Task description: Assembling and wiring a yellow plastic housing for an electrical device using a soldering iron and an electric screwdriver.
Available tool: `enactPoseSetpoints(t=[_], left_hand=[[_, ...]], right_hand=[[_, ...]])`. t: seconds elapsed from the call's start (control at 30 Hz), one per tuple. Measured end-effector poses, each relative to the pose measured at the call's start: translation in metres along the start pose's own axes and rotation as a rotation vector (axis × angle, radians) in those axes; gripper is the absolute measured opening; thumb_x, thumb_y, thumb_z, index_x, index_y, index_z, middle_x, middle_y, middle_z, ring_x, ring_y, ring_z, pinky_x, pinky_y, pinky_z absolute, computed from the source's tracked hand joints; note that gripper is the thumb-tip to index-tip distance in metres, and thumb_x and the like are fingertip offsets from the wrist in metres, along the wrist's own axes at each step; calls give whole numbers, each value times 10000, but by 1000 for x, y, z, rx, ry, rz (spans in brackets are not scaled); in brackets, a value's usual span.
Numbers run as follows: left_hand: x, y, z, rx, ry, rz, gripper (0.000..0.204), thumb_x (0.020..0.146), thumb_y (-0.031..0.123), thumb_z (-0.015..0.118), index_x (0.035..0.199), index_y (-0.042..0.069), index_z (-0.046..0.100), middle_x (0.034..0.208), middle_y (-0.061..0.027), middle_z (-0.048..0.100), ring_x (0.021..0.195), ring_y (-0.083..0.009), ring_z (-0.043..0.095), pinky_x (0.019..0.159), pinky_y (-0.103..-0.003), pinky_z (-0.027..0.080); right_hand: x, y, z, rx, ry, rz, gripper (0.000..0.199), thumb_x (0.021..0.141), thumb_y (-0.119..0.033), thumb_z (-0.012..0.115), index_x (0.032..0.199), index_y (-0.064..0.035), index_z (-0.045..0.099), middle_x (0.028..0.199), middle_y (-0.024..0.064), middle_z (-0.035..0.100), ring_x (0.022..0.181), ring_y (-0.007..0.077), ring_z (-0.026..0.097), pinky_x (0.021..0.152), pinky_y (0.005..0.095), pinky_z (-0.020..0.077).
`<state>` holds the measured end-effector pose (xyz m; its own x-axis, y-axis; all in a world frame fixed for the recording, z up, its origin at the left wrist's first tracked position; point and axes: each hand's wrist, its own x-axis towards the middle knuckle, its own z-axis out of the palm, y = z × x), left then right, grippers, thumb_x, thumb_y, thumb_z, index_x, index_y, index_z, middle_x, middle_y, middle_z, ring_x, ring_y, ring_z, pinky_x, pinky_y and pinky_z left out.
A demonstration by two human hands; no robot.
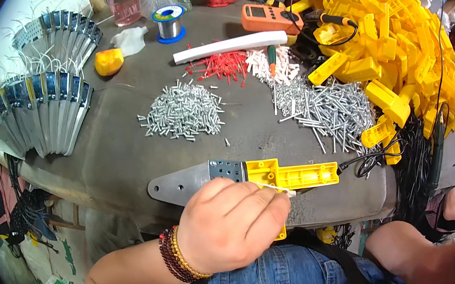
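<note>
Near the front edge of the bench (124, 157), the left hand (231, 224) is closed around a yellow plastic holder (291, 176) with a metal plate (186, 182), pinching a thin white wire (274, 189). The right hand (433, 261) sits low and blurry; I cannot tell its grip. Screws (183, 112) and nails (325, 107) lie in piles close by, easy to reach.

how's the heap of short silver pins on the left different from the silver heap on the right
The left heap of short silver metal pins is compact, with stubby, even pieces lying clear on the grey table. The right heap of long silver metal nails has thinner, longer pieces, spreads wider and runs up against the pile of yellow plastic housings. Both are loose, shiny metal and untouched by either hand: the left hand holds a white wire, the right hand is low and blurred.
</note>
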<state>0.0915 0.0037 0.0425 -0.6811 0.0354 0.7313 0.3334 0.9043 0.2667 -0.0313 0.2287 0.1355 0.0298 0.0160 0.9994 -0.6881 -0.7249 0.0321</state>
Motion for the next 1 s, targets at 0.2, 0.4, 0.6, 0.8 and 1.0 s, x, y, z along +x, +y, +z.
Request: enactPoseSetpoints(t=[0.2, 0.4, 0.6, 0.8, 1.0], left_hand=[[1, 4, 2, -95, 20, 48, 238, 748, 125, 682, 970, 40, 693, 916, -52, 705, 782, -175, 668, 652, -300, 472], [-1, 6, 2, -49, -40, 18, 229, 747, 151, 711, 948, 47, 684, 913, -45, 702, 761, -167, 661, 653, -295, 476], [3, 7, 6, -175, -114, -142, 155, 765, 131, 708, 888, 69, 637, 821, -47, 658, 705, -215, 640, 643, -335, 493], [-5, 6, -5, -354, -204, -300, 191, 721, 29, 734, 847, 75, 598, 784, -80, 652, 690, -278, 645, 614, -396, 509], [-2, -49, -78, 16, -469, -317, 138, 801, 187, 740, 843, 76, 668, 831, -81, 674, 781, -312, 646, 702, -408, 511]], right_hand=[[-70, 52, 20, -246, -971, 800, 600, 773, -239, 808, 1284, -23, 578, 975, 65, 680, 916, 251, 658, 876, 387, 485], [-67, 46, 19, -341, -993, 855, 245, 724, -120, 818, 894, -76, 647, 730, 44, 611, 640, 227, 628, 556, 337, 498], [-69, 43, 14, -265, -968, 992, 195, 774, -146, 802, 874, -64, 655, 715, 54, 629, 628, 236, 644, 538, 352, 505], [-80, 41, 12, -175, -955, 1105, 151, 820, -161, 782, 831, -57, 673, 714, 71, 663, 598, 257, 653, 541, 346, 510], [-109, 37, -6, -78, -777, 1385, 125, 875, -174, 742, 901, -53, 718, 725, 91, 678, 641, 248, 674, 580, 323, 515]])
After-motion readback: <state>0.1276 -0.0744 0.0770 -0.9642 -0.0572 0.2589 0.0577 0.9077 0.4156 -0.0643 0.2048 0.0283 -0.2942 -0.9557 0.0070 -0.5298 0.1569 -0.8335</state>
